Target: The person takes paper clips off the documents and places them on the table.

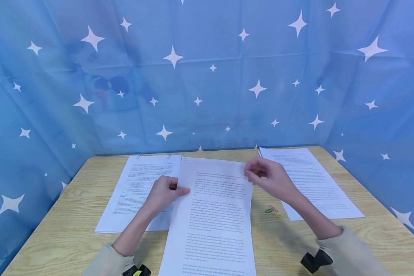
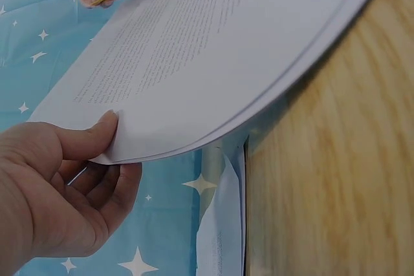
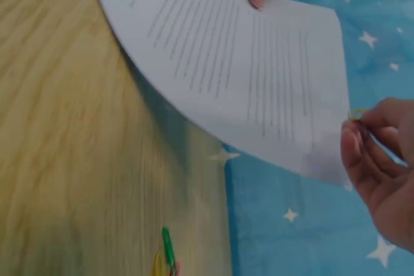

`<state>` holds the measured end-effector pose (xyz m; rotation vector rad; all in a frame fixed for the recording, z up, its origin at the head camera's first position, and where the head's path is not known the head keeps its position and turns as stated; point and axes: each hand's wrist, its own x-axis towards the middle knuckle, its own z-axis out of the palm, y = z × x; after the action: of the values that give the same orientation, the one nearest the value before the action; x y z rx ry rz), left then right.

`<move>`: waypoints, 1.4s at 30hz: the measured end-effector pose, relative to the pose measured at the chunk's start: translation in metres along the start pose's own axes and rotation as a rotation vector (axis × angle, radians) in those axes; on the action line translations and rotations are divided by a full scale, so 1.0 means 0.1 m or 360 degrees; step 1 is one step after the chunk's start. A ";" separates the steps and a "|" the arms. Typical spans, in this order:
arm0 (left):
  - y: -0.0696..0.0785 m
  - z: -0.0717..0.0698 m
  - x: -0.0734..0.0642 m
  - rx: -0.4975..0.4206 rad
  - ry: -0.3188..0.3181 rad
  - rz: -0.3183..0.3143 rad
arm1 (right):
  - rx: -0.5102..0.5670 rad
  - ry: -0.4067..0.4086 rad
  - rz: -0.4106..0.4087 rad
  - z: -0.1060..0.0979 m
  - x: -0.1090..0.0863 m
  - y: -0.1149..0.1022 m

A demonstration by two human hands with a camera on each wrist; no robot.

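Observation:
A few printed sheets of paper are held up off the table, their top end raised. My left hand pinches their left edge, thumb on the printed face and fingers beneath. At the top right corner, my right hand pinches a yellow paper clip between thumb and fingertips. The clip is at the sheets' edge; whether it is on the paper I cannot tell. On the table below lie loose paper clips, green, reddish and yellow.
To the left lies a printed stack with two paper clips along its top edge. Another printed stack lies at the right, partly behind my right forearm. A blue star-patterned curtain stands behind the wooden table.

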<state>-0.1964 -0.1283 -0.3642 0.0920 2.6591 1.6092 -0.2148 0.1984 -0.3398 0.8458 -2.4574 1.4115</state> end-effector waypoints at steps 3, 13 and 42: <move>0.01 0.00 -0.01 0.0001 -0.0001 0.0010 | -0.0081 -0.0038 0.0055 -0.05 -0.07 0.06; -0.01 0.01 -0.01 0.0008 0.0001 0.0003 | -0.0209 -0.0124 0.0132 -0.20 -0.30 0.26; -0.02 -0.01 -0.01 -0.0021 -0.0030 0.0012 | -0.0369 -0.0535 0.0079 -0.30 -0.64 0.49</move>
<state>-0.1954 -0.1300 -0.3653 0.1163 2.6372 1.6193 -0.1934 0.2669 -0.3867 1.0456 -2.8359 1.0381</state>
